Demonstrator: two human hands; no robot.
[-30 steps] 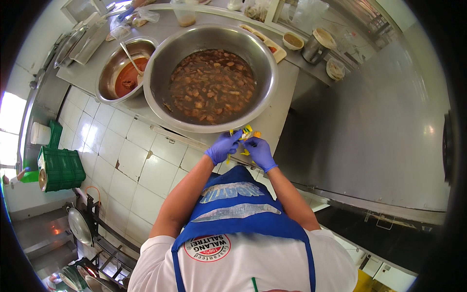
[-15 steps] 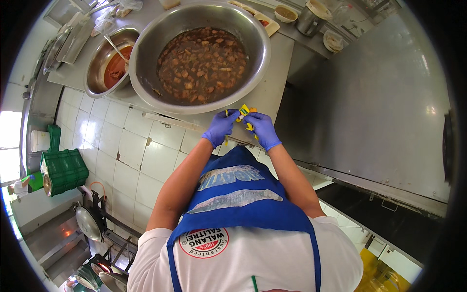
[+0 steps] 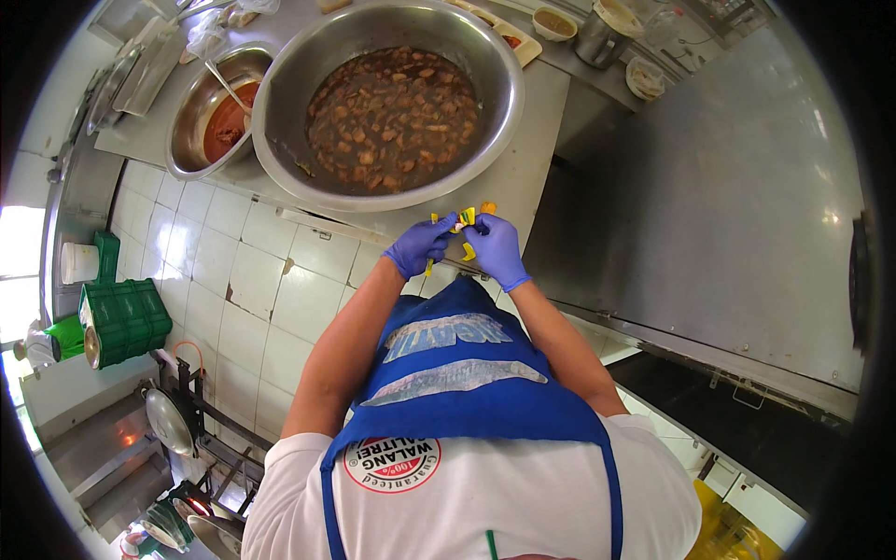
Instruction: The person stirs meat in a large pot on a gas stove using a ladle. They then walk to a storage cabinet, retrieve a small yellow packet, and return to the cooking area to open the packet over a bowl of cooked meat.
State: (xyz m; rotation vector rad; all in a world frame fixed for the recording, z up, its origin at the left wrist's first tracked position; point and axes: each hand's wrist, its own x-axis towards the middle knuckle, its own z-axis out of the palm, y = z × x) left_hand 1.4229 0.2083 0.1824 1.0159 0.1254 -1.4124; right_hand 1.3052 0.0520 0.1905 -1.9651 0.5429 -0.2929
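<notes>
Both hands wear blue-violet gloves and meet at the near edge of the steel table. My left hand (image 3: pixel 420 246) is closed in a pinch on a small yellow-and-green wrapper (image 3: pixel 468 217), with yellow bits showing beside its fingers. My right hand (image 3: pixel 497 250) pinches the same wrapper from the other side, and a yellow scrap (image 3: pixel 469 251) shows below its fingers. A small orange-brown piece (image 3: pixel 488 207) shows just beyond the right fingertips; whether it is held or lies on the table I cannot tell. Just past the hands stands a large steel basin (image 3: pixel 280 117) of chunky brown stew (image 3: pixel 397 121).
Left of the basin, a smaller steel bowl (image 3: pixel 187 140) holds red sauce and a ladle (image 3: pixel 227 86). A cream tray (image 3: pixel 528 49), small bowl (image 3: pixel 554 25) and metal pot (image 3: pixel 602 42) stand at the back right. A large steel surface (image 3: pixel 709 205) lies right; a green crate (image 3: pixel 126 322) is at left.
The hands stay together at the wrapper while the fingers shift slightly. The yellow scrap by my right hand has changed position. The whole view has moved a little.
</notes>
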